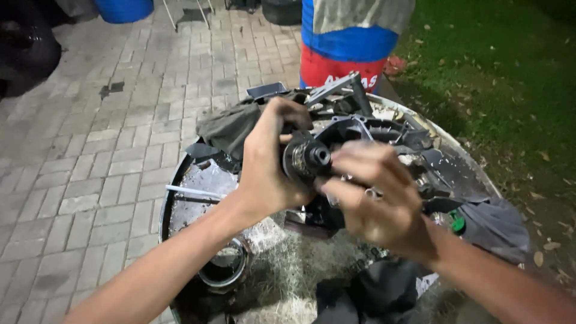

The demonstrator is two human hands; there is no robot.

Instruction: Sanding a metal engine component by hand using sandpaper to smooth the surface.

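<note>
Round part (306,157) in your left hand (270,162): black, greasy grey. Rag (231,126): dark green. Barrel (345,51): blue over red. Paving (102,138): grey brick pattern. Grass (498,72): green. Small cap (458,224): bright green.

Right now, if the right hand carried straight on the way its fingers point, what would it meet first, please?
Probably the dark round metal part that the left hand grips: the right hand is blurred and points left toward it, seemingly almost touching, though depth is unclear.

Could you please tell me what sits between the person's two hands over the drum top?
In the head view, a round, dark metal part with a short hub sits between them. The left hand grips it; the blurred right hand is at its other side.
</note>
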